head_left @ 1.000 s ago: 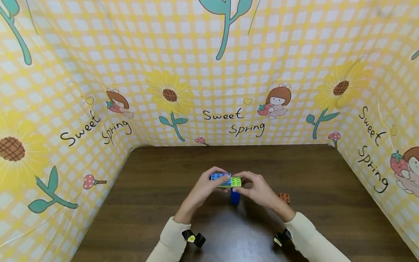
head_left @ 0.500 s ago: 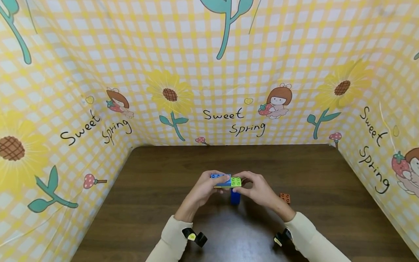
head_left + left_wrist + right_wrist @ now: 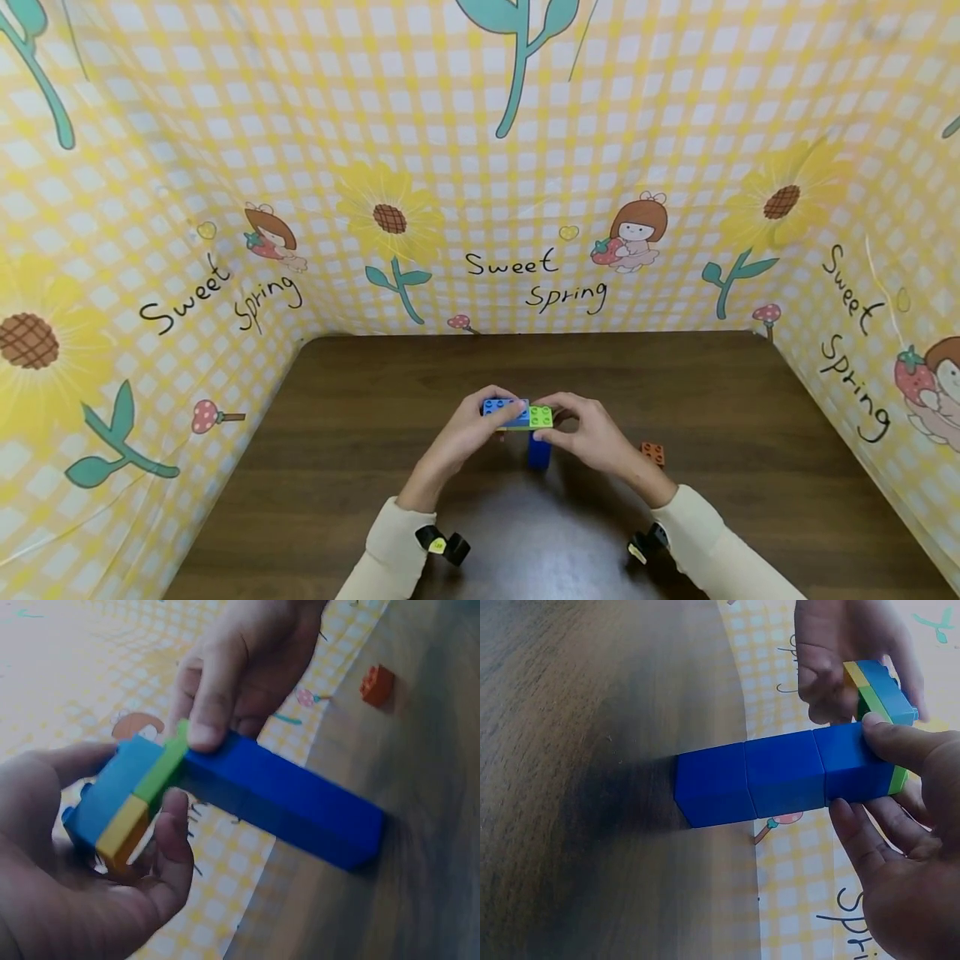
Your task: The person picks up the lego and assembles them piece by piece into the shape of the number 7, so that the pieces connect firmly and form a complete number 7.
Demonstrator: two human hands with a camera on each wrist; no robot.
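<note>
A tower of three dark blue bricks [image 3: 780, 776] stands upright on the table. On its top lies a thin green brick [image 3: 541, 416], sticking out leftward. A lighter blue brick [image 3: 112, 787] sits over the green one's left part, with a thin yellow brick [image 3: 122, 836] under its outer end. My left hand [image 3: 467, 425] grips the light blue and yellow bricks, thumb on top and fingers below. With thumb and fingers, my right hand [image 3: 592, 432] holds the tower's top brick near the green one. The hands partly hide the joined bricks in the head view.
An orange brick [image 3: 652, 453] lies on the brown wooden table [image 3: 360, 517], right of the tower and beside my right forearm. Yellow checked cloth [image 3: 517, 208] with printed flowers walls off the back and both sides.
My left hand's fingers dipped slightly, then rose again around the light blue brick. My right hand, the tower and the orange brick have stayed in place.
</note>
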